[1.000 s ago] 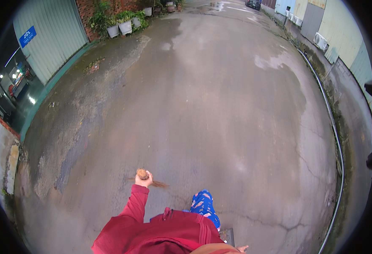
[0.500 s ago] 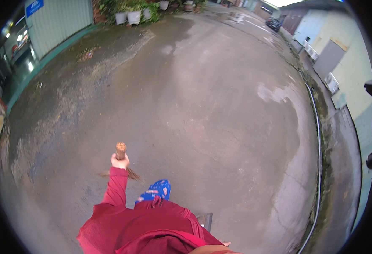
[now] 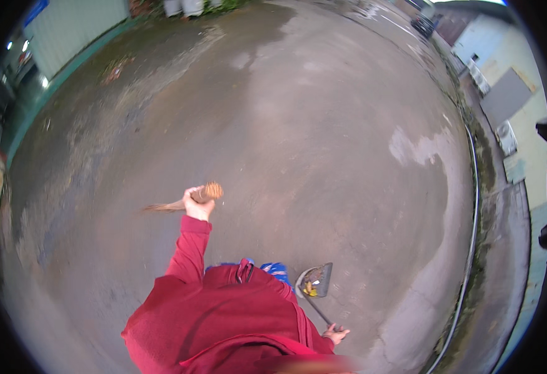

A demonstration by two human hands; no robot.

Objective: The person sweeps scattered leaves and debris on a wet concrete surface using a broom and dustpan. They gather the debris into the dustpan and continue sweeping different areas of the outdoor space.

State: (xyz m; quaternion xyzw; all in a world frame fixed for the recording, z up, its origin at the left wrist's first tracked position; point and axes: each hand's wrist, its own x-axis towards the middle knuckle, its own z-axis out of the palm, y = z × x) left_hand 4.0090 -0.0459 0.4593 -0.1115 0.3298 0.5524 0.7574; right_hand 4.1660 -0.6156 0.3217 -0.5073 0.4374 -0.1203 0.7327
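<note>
My left hand [image 3: 197,204], stretched out in front of me, is closed round the bound handle of a twig broom [image 3: 209,192]. The handle's cut end points up and to the right; its thin bristles trail off to the left, over the ground. Down by my right side, my right hand [image 3: 336,334] is at the end of the dark stick of a long-handled dustpan [image 3: 325,279], some of its fingers stretched out. Yellow leaves [image 3: 311,289] and other litter lie in the pan. My body partly covers my blue patterned trousers [image 3: 276,270].
Damp concrete [image 3: 273,156] spreads around me. On the right, a pale pipe [image 3: 473,206] follows a gutter beside a wall with outdoor air-conditioner units [image 3: 506,138]. A dark car [image 3: 422,25] stands far off. Leaf litter [image 3: 116,68] lies far left, near a corrugated wall [image 3: 77,34].
My left hand has moved up and right, and the broom has tilted, its bristles now pointing left. The dustpan and my right hand have come further into view at the lower right.
</note>
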